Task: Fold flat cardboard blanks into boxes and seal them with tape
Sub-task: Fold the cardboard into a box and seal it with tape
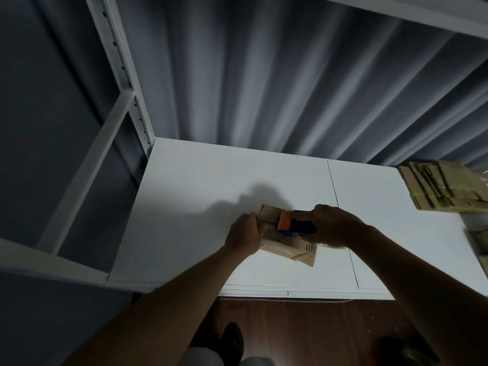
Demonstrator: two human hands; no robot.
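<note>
Box: small brown cardboard box (287, 247), partly folded, tilted, printed dark markings and a row of short lines on its near face; one flap end points toward the near edge of the shelf board.
Box position: over the white shelf board (184, 207), middle of its width, nearer the front edge than the back; whether it touches the board I cannot tell.
Left hand: left hand (244, 235) grips the box's left end, fingers curled round the edge, thumb side hidden.
Right hand: right hand (334, 225) clenched round a tape dispenser (293, 224), blue body with an orange front part, pressed onto the top of the box.
Tape: not discernible on the box; light is dim.
Stock: stack of flat cardboard blanks (443, 188) at the right back corner of the board, well apart from the box.
Surroundings: grey pleated curtain (264, 75) behind the board; white metal rack upright (124, 75) at the left back corner; reddish-brown floor (303, 331) below the front edge; dark shoe (232, 339) on it.
</note>
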